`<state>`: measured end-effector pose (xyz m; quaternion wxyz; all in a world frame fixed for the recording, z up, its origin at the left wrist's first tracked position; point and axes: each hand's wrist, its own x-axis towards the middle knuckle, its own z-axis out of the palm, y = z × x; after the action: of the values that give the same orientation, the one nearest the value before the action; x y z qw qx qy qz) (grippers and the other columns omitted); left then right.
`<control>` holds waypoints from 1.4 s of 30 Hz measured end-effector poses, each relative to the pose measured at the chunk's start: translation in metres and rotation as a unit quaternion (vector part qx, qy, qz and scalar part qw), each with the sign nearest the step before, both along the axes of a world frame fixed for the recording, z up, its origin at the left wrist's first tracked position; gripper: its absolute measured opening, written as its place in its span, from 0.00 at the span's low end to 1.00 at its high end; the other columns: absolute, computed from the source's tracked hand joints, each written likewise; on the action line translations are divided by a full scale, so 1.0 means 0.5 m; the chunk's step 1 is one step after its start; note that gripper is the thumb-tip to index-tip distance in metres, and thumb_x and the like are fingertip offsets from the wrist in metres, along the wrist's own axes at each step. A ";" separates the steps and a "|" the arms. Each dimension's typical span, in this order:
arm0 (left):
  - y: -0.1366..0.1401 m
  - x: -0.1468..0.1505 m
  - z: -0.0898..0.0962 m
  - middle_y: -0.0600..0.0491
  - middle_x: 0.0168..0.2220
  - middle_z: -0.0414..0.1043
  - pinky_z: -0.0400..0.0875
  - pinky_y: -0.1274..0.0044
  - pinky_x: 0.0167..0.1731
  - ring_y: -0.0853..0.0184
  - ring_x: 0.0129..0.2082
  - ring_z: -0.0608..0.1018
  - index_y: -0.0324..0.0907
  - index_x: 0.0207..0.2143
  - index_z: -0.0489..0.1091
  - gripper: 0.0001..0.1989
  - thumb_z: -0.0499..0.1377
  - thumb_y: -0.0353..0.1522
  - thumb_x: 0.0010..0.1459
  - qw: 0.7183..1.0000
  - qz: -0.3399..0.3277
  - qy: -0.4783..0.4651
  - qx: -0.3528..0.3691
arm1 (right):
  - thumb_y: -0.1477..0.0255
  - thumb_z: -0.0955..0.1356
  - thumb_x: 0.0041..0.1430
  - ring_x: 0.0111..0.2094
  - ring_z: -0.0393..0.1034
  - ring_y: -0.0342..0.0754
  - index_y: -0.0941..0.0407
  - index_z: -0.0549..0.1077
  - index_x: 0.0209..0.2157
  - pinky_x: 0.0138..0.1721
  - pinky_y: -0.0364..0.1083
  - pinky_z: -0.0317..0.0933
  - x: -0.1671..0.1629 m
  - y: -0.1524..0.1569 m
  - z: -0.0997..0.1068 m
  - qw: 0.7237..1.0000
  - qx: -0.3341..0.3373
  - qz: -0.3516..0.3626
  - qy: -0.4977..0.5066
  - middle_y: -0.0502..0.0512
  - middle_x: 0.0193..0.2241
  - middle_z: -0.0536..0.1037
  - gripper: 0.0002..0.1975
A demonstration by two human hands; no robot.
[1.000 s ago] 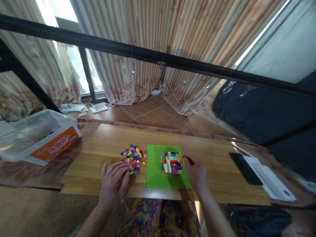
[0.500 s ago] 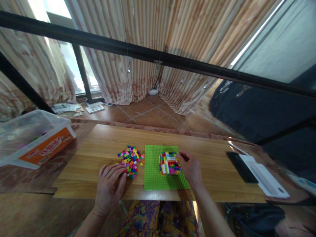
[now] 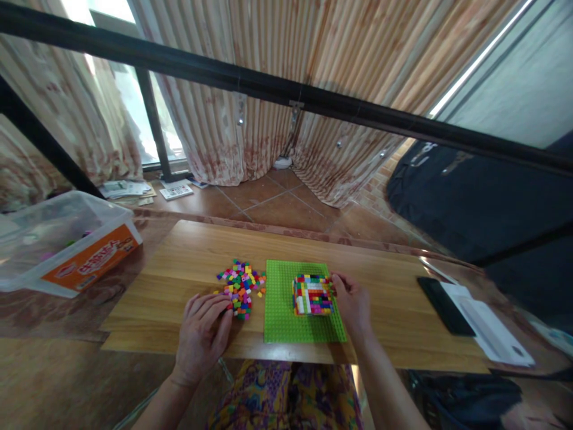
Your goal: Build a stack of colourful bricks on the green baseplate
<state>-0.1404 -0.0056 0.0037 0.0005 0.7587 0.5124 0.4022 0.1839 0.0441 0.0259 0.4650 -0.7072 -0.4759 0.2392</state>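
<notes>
A low rectangular block of toy bricks (image 3: 308, 301), in many colours, stands on a green studded baseplate (image 3: 278, 322). My right hand (image 3: 353, 301) is at the block's right edge, its thumb and fingers drawn together by the far right corner. Anything pinched there is too small to make out. Left of the baseplate lies a loose pile of small coloured bricks (image 3: 242, 280). My left hand (image 3: 203, 328) rests at the near left side of this pile, fingers curled and close together. A speck of red shows by its fingertips; whether it is held is unclear.
A clear plastic box (image 3: 89, 215) with an orange label stands beyond the table's left end. Towards the right end of the wooden table (image 3: 385, 298) lie a black phone-like slab (image 3: 445, 306) and a white tray-like piece (image 3: 490, 331). A dark rail (image 3: 268, 89) crosses ahead.
The view has shifted slightly, so the table contents sit a little further right. Both hands stay at nearly the same places beside the pile and the brick block.
</notes>
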 end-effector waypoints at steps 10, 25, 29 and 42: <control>0.000 0.002 0.001 0.50 0.39 0.79 0.63 0.66 0.52 0.62 0.43 0.77 0.43 0.39 0.73 0.06 0.57 0.31 0.60 1.000 0.000 -0.011 -0.004 | 0.53 0.66 0.54 0.31 0.75 0.52 0.61 0.80 0.35 0.34 0.46 0.65 -0.016 0.017 -0.002 1.000 -0.006 0.000 -0.010 0.59 0.30 0.82 0.25; -0.003 0.005 0.003 0.50 0.41 0.79 0.64 0.65 0.51 0.61 0.44 0.77 0.43 0.40 0.73 0.07 0.57 0.30 0.60 1.000 -0.005 -0.023 -0.007 | 0.47 0.67 0.51 0.27 0.71 0.48 0.60 0.79 0.31 0.29 0.44 0.63 -0.014 0.017 -0.023 1.000 0.005 0.009 0.019 0.54 0.24 0.79 0.28; 0.000 0.004 0.001 0.49 0.43 0.79 0.66 0.65 0.51 0.61 0.46 0.76 0.42 0.42 0.72 0.08 0.57 0.29 0.61 1.000 -0.015 -0.027 -0.003 | 0.47 0.64 0.55 0.26 0.70 0.48 0.60 0.79 0.31 0.29 0.44 0.62 -0.012 0.012 -0.015 1.000 0.000 0.024 0.005 0.54 0.24 0.78 0.28; -0.009 0.010 -0.013 0.48 0.44 0.78 0.70 0.64 0.51 0.62 0.48 0.76 0.43 0.45 0.72 0.10 0.54 0.30 0.63 0.998 0.001 -0.054 -0.026 | 0.62 0.64 0.63 0.42 0.74 0.49 0.51 0.78 0.40 0.45 0.48 0.66 -0.222 -0.104 0.062 0.962 0.072 0.261 -0.041 0.55 0.40 0.80 0.13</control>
<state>-0.1352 -0.0101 -0.0025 0.0478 0.7352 0.5229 0.4287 0.0727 -0.0078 0.0570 0.4160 -0.5324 -0.6786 0.2880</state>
